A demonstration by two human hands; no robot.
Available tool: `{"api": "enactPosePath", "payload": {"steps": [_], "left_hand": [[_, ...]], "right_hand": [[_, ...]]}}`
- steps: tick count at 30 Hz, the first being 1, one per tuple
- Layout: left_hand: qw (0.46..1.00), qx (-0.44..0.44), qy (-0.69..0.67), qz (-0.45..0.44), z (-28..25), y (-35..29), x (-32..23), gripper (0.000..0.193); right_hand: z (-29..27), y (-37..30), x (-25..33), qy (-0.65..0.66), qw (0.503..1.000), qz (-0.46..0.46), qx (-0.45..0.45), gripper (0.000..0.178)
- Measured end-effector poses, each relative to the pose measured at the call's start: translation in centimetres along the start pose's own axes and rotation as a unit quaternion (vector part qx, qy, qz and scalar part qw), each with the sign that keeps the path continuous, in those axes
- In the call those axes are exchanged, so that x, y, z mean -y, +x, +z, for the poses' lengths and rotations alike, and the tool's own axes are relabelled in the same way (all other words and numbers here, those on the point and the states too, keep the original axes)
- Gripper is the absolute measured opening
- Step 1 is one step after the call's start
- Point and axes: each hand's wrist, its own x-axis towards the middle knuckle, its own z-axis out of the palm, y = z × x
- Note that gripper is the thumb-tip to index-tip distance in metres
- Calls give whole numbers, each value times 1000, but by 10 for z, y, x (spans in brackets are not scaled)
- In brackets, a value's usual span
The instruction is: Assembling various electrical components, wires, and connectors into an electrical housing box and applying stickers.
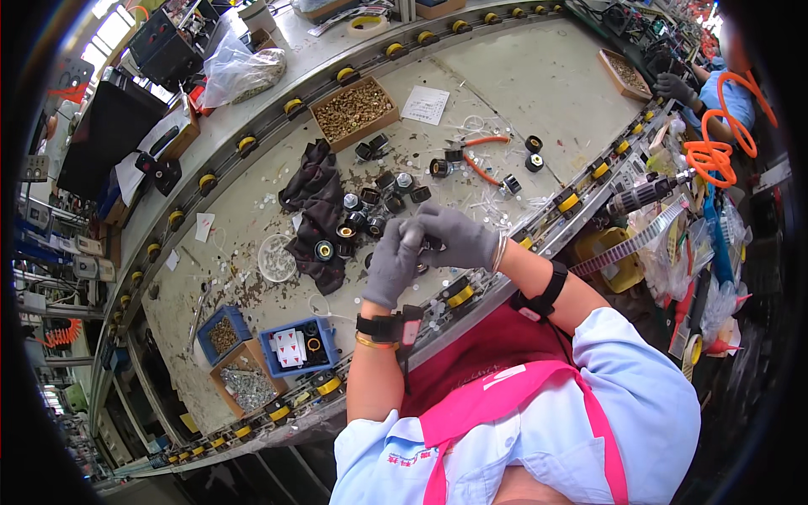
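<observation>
My left hand [393, 265] and my right hand [459, 238], both in grey gloves, meet over the near part of the worktable [227, 261]. Their fingers are closed and pressed together at the tips. A bit of something black shows beneath the right fingers, but what they hold is mostly covered. Just beyond the hands lies a loose group of black knob-like parts, some with metal or brass centres, such as this black round part [324, 250]. A crumpled dark cloth [313, 189] lies left of them. Pliers [486, 158] with orange handles rest farther right.
A box of brass fittings [353, 114] and a paper slip [426, 104] lie at the far side. Blue bins, including one with cards [299, 347], and a box of clear small parts [246, 383] stand near left. Roller rails border the table. Another person's gloved hand [676, 87] shows far right.
</observation>
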Motion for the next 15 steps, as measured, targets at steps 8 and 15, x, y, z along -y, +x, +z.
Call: {"api": "enactPosePath", "payload": {"steps": [8, 15], "left_hand": [[969, -119, -217, 3, 25, 1, -10, 48], [944, -164, -284, -25, 23, 4, 5, 51]], "right_hand": [[21, 3, 15, 38, 980, 93, -173, 40], [21, 6, 22, -37, 981, 58, -182, 37]]}}
